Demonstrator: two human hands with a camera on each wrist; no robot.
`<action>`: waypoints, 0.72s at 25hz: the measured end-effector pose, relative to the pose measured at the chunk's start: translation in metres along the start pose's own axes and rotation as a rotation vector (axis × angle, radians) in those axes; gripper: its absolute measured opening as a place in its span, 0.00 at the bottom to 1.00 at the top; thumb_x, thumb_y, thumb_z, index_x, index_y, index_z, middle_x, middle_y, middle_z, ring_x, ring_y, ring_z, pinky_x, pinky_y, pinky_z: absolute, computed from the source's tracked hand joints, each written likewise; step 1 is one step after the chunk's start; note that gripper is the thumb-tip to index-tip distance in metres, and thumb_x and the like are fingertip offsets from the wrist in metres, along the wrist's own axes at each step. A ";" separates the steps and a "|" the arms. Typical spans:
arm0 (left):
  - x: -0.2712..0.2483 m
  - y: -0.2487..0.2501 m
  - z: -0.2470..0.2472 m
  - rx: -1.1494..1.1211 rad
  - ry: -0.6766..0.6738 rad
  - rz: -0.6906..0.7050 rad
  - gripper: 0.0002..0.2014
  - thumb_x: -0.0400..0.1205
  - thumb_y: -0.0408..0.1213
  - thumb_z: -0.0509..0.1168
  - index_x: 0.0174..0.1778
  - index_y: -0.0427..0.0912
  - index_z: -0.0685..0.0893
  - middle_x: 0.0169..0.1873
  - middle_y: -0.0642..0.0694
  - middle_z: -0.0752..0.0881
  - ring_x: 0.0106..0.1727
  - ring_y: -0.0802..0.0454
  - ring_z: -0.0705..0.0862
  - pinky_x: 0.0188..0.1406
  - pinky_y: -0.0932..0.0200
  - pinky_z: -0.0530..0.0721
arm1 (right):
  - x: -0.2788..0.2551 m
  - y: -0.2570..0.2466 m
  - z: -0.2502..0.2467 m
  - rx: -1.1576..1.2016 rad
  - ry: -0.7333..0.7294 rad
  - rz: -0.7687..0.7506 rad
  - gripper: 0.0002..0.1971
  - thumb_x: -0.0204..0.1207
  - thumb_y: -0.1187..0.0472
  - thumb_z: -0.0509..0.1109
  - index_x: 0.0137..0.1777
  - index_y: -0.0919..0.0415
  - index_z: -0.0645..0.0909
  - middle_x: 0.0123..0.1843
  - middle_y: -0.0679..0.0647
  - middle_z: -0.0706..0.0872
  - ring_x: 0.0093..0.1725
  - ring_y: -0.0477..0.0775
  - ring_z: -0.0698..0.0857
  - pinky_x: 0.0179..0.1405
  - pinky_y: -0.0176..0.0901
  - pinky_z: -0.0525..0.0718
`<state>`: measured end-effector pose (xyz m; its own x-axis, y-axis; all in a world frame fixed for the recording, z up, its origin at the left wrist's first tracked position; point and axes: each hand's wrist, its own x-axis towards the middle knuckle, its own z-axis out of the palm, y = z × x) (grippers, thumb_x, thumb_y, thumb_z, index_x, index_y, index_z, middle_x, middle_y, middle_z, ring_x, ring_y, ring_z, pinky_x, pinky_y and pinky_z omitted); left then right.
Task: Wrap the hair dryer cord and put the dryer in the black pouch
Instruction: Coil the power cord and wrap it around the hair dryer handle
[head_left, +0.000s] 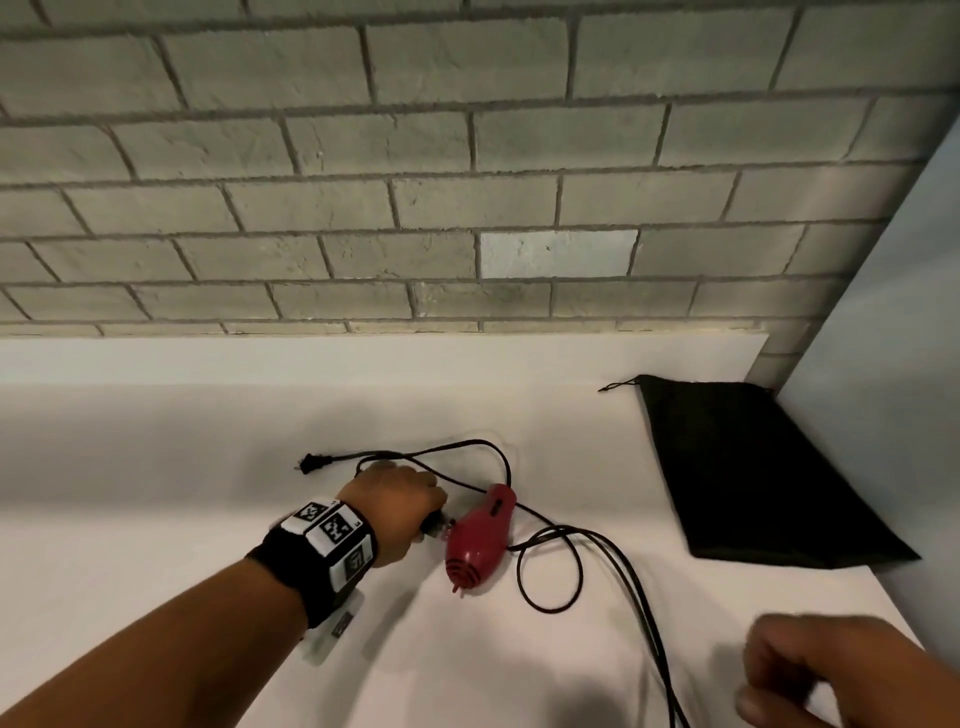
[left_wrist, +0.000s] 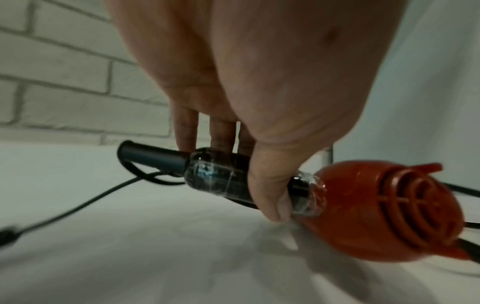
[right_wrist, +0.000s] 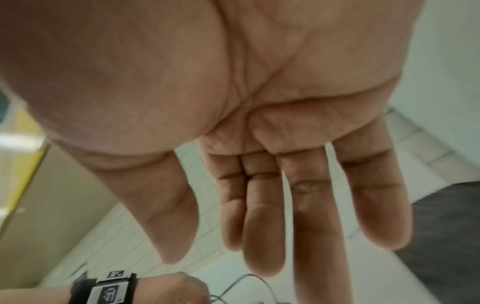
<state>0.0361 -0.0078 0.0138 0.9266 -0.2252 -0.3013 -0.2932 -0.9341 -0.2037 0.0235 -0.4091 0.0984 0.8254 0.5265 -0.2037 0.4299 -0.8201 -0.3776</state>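
Note:
A small red hair dryer (head_left: 480, 532) lies on the white counter (head_left: 156, 493), its black taped handle pointing left. My left hand (head_left: 400, 512) grips that handle (left_wrist: 223, 181), thumb in front and fingers behind. The red body (left_wrist: 376, 209) shows its round grille toward the left wrist camera. The black cord (head_left: 550, 566) lies loose in loops on the counter, its plug (head_left: 310, 463) at the left. A flat black pouch (head_left: 748, 473) lies at the right. My right hand (head_left: 810, 675) hovers at the lower right with straight fingers (right_wrist: 262, 226), holding nothing.
A grey brick wall (head_left: 467, 182) runs along the back of the counter. A pale panel (head_left: 893, 312) stands at the right, beside the pouch. The pouch's drawstring (head_left: 618, 385) sticks out at its far left corner.

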 end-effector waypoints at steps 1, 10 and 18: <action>-0.001 0.002 -0.011 0.049 0.012 0.036 0.10 0.77 0.41 0.66 0.54 0.48 0.81 0.52 0.48 0.83 0.55 0.42 0.82 0.53 0.47 0.77 | 0.001 -0.026 0.001 0.096 -0.028 -0.079 0.22 0.63 0.26 0.68 0.34 0.44 0.79 0.32 0.40 0.87 0.34 0.42 0.86 0.37 0.42 0.85; -0.018 0.045 -0.129 0.338 0.470 0.226 0.07 0.69 0.30 0.63 0.34 0.45 0.85 0.31 0.47 0.84 0.34 0.42 0.83 0.51 0.40 0.80 | 0.144 -0.121 0.043 0.095 0.138 -0.186 0.11 0.66 0.40 0.68 0.37 0.46 0.77 0.39 0.43 0.85 0.44 0.51 0.83 0.52 0.49 0.81; -0.046 0.033 -0.141 -1.296 1.006 -0.224 0.20 0.79 0.47 0.67 0.29 0.36 0.85 0.28 0.40 0.88 0.32 0.45 0.83 0.36 0.53 0.79 | 0.141 -0.102 0.043 1.080 0.026 -0.138 0.12 0.74 0.58 0.74 0.40 0.68 0.79 0.23 0.60 0.78 0.21 0.57 0.73 0.25 0.50 0.72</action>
<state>0.0169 -0.0672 0.1519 0.8435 0.3417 0.4144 -0.2406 -0.4494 0.8603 0.0799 -0.2416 0.0699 0.8074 0.5840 -0.0841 -0.0185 -0.1174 -0.9929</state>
